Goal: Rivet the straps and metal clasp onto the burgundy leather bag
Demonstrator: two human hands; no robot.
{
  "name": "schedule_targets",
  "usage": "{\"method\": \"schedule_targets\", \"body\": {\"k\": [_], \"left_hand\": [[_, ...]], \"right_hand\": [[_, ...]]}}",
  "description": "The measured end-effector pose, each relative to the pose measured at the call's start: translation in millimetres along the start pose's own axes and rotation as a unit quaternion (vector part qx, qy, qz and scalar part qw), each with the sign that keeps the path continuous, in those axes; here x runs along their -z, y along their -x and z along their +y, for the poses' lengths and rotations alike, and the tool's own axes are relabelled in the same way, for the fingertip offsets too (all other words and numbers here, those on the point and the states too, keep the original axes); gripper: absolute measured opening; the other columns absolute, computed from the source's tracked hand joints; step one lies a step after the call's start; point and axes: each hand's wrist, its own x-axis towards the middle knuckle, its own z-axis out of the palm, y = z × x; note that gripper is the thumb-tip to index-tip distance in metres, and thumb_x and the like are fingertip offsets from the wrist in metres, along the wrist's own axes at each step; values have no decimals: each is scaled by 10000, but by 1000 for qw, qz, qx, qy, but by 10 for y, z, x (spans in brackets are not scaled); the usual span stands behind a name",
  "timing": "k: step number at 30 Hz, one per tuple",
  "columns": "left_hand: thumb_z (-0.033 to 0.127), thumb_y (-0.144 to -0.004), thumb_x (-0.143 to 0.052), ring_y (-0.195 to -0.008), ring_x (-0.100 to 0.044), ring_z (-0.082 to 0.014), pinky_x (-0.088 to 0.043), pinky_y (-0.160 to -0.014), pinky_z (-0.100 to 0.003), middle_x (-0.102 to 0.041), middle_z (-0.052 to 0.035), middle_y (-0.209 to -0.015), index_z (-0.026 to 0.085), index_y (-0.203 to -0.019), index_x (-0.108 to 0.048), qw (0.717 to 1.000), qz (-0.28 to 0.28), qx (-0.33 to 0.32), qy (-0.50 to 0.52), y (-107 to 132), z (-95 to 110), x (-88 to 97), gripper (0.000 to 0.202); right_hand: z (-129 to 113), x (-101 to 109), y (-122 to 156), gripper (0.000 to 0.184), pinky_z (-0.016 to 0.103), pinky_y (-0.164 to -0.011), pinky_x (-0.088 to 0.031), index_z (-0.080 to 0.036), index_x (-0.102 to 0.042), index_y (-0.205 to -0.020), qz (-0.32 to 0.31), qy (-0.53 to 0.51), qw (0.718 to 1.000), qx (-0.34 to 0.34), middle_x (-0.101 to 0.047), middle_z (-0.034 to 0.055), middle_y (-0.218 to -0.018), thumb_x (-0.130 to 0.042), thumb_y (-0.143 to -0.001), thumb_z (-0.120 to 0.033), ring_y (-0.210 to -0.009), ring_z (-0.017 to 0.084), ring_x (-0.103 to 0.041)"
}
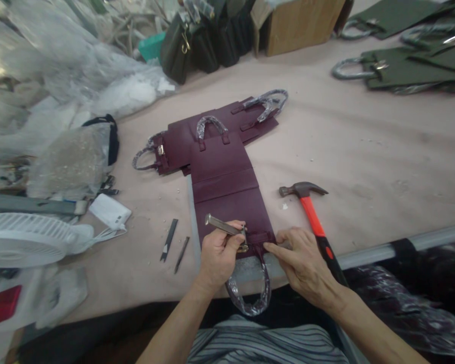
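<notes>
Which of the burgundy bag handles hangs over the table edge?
The plastic-wrapped handle between the left hand and right hand: it hangs past the table's near edge, while the other three lie flat farther up it.

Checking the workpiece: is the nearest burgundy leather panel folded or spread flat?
Spread flat: the burgundy leather panel lies unfolded on the pink table, creases showing.
</notes>
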Motion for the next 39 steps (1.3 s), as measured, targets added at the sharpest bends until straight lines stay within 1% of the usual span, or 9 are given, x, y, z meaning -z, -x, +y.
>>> {"method": "schedule_targets", "body": {"k": [6,12,15,18,22,25,27,32,39], "left_hand": [[269,-904,-649,-964,-739,-205,-642,-792,-297,-769,-88,-1098,177,-987,-736,1000,-4,8,16,10,-25,-11,151],[259,-903,-648,-1002,-735,-206,-623,-901,-332,-770,-78,-1092,187,-986,-738,1000,-3,7,14,7,-48,-22,142],[254,-896,-650,-998,-736,-203,-625,-891,-326,-770,-79,-1097,186,-991,-742,1000,0,13,19,11,-39,-21,149],[241,-876,-661,-981,-737,-197,-632,-857,-303,-770,-84,-1088,175,-965,-742,999,0,22,40,-7,16,-23,137],[266,-840,-687,-837,-735,-173,-636,-655,-250,-760,-86,-1102,167,-947,-725,994,-16,58,95,-71,126,-70,151],[266,-827,-687,-714,-706,-144,-572,-498,-206,-759,-79,-1098,174,-956,-719,991,-38,77,101,-109,152,-140,162],[245,-827,-682,-760,-717,-152,-574,-531,-206,-766,-78,-1078,177,-951,-722,994,-42,57,84,-115,134,-179,147],[220,-840,-678,-934,-741,-192,-632,-783,-296,-776,-79,-1078,182,-940,-728,997,-32,24,60,-100,81,-195,118],[205,-851,-678,-952,-750,-204,-626,-840,-320,-783,-77,-1069,185,-946,-725,999,-45,-5,22,-106,77,-180,108]], "right_hand": [[-11,2,-42,347,372,-788,-412,-230,-671,-1188,0,-12,1000,-12,-556,73,-1018,-466,-951,-80,-936,193,-514],[-20,-9,-101,304,360,-765,-416,-204,-666,-1120,-12,-28,999,-25,-552,66,-969,-463,-940,-68,-912,194,-507],[-40,-20,-110,293,364,-744,-400,-187,-658,-1086,-20,-20,999,-27,-540,66,-934,-460,-924,-43,-874,198,-482],[-55,-63,-55,325,369,-767,-421,-205,-659,-1120,12,-23,999,-35,-546,67,-965,-456,-935,-32,-887,193,-490],[-66,-126,28,348,376,-795,-460,-224,-671,-1142,42,-17,998,-50,-557,80,-1020,-448,-949,-41,-936,197,-521],[-73,-141,37,337,377,-788,-473,-219,-672,-1126,45,-15,997,-53,-549,82,-1002,-440,-949,-49,-925,201,-525],[-73,-140,30,342,382,-799,-473,-223,-663,-1129,43,-18,997,-55,-542,79,-1002,-444,-941,-40,-932,203,-523],[-47,-142,32,377,415,-840,-453,-237,-646,-1140,27,-31,998,-56,-526,66,-988,-449,-914,-10,-920,203,-503],[-28,-158,40,399,449,-890,-432,-237,-645,-1153,23,-45,997,-57,-520,61,-988,-451,-904,6,-930,207,-487]]}}
